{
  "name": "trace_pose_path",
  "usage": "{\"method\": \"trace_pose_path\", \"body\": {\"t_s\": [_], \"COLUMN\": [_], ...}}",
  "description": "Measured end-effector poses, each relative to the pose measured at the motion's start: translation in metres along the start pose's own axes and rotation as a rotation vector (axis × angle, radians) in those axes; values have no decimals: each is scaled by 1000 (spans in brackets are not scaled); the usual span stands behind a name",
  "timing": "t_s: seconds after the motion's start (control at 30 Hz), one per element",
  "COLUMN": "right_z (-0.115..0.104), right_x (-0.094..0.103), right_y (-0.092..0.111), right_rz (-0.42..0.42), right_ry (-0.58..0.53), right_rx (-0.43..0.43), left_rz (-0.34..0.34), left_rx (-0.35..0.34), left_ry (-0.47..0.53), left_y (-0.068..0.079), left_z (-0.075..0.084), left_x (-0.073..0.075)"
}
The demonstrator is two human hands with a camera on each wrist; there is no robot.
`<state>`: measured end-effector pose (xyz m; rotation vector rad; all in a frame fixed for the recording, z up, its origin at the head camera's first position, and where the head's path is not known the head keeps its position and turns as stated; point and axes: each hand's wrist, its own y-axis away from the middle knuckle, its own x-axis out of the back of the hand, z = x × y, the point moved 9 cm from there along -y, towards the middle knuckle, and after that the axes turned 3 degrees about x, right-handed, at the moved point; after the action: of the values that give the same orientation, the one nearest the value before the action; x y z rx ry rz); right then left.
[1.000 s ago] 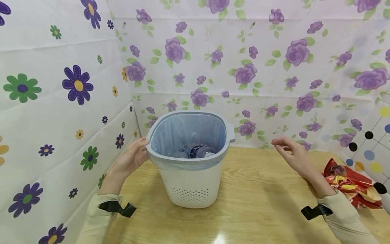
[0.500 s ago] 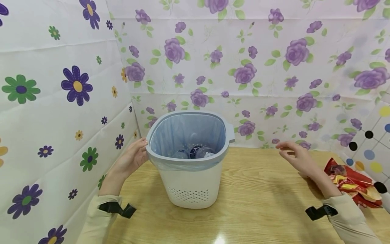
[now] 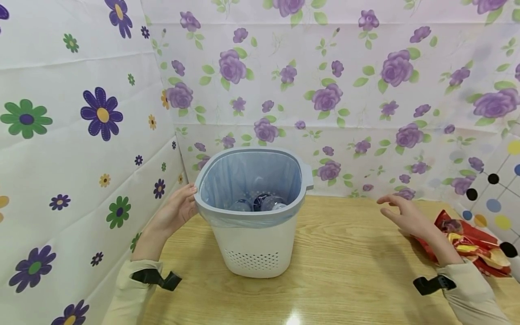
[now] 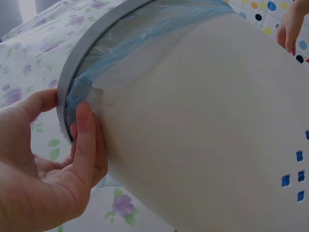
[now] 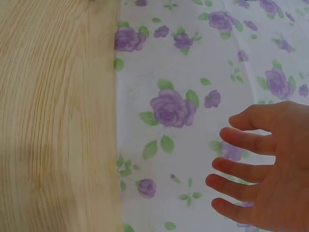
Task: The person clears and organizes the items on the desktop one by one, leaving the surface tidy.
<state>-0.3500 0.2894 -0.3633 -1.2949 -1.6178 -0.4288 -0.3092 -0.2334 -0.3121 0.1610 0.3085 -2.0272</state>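
Note:
A white trash bin (image 3: pixel 253 246) with a grey-blue rim and a blue liner bag (image 3: pixel 219 176) stands on the wooden table. Clear plastic bottles (image 3: pixel 270 203) lie inside it, partly hidden by the near rim. My left hand (image 3: pixel 172 212) holds the bin's left rim; in the left wrist view its thumb and fingers pinch the rim (image 4: pixel 72 63) from either side. To the right of the bin, my right hand (image 3: pixel 408 219) hovers above the table, holding nothing. Its fingers (image 5: pixel 241 164) are spread and relaxed in the right wrist view.
Crumpled red snack bags (image 3: pixel 473 243) lie on the right of the table (image 3: pixel 337 271), partly behind the right forearm. Flower-printed sheets (image 3: pixel 284 67) hang behind and to the left. A polka-dotted sheet (image 3: pixel 501 198) is at far right.
My right hand has drifted rightward and slightly down, toward the red snack bags, and its fingers have spread a little. The left hand and the trash bin have stayed put.

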Motion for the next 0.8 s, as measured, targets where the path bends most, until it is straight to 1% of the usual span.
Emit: {"method": "trace_pose_path", "body": {"t_s": [0.17,0.33,0.53,0.7,0.8], "right_z": [10,25,37,48,56], "right_x": [0,0,2,2,4], "right_y": [4,10,19,27,33], "right_rz": [-38,-94,-154,-203,-235], "right_ry": [29,71,103,141,183], "right_rx": [-14,-58,-70,-104,-137], "left_rz": [7,6,14,21,23], "left_rx": [3,2,9,17,20], "left_ry": [1,-7,-4,8,16], "left_y": [0,0,0,0,1], "left_z": [1,2,3,2,1], "left_x": [0,0,1,2,2]}}
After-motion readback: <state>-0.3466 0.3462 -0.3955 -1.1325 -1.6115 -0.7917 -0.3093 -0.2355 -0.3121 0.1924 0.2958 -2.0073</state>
